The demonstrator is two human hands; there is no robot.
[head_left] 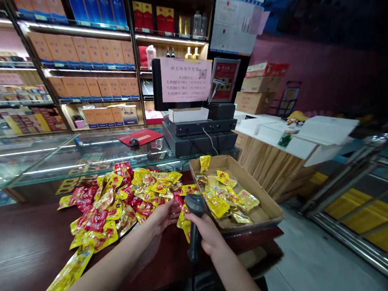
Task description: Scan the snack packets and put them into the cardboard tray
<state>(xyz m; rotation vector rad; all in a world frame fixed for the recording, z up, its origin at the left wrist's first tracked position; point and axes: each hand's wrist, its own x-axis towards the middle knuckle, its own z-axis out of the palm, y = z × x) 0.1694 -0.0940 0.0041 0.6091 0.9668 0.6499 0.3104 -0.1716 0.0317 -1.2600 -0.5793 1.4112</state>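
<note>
- Scanner [195, 237]: black, grasped by right hand's [210, 236] fingers.
- Packets [113, 210]: glossy, red or yellow, scanner's ten o'clock; left hand's [161, 217] fingers alongside, grip indiscernible.
- Tabletop [24, 248]: dark reddish.
- Lit shelves [90, 72]: eleven o'clock.

A tray [239, 172] of matt brown cardboard. In it and left of it, packets [218, 204] of glossy, crinkled plastic film, some gleaming gold like metal foil. Under it, a smooth, dark desk [26, 230] with a varnished-wood sheen. At its left side, a scanner [195, 204] of smooth dark plastic. Behind it, matt pink paper [185, 83]; to its right, shiny metal rails [362, 247].
</note>
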